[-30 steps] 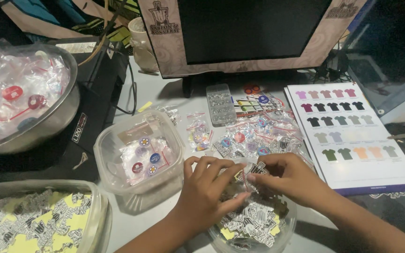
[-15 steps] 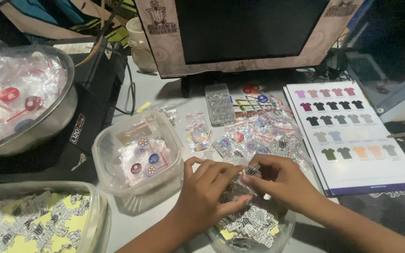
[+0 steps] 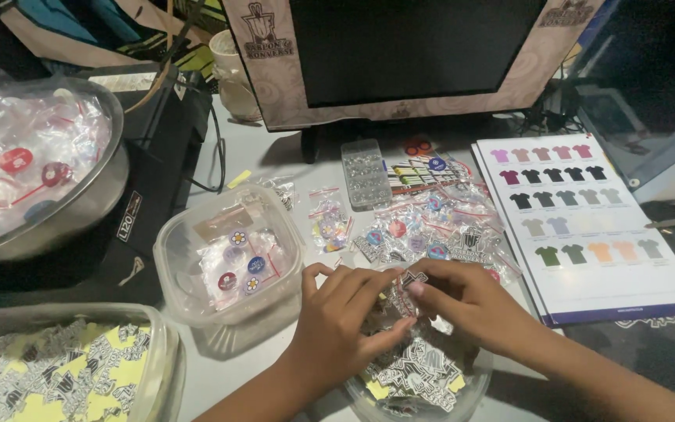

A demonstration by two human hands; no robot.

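Observation:
My left hand (image 3: 343,312) and my right hand (image 3: 466,298) meet over a round clear container (image 3: 423,383) full of black-and-white cut-out stickers. Together the fingers pinch a small clear plastic bag (image 3: 409,283) with a sticker at its mouth. Just behind the hands lies a pile of small filled zip bags with round badges (image 3: 423,223). A square clear tub (image 3: 228,262) holding bagged badges stands to the left of my left hand.
A metal bowl (image 3: 41,168) of bagged badges sits far left, a tub of yellow-backed stickers (image 3: 64,375) at front left. A shirt colour chart (image 3: 587,227) lies right. A monitor (image 3: 408,55), a cup (image 3: 236,74) and a clear bead tray (image 3: 365,172) stand behind.
Both hands stay over the round container; the fingers have shifted slightly while working the small bag and sticker. Nothing else has moved.

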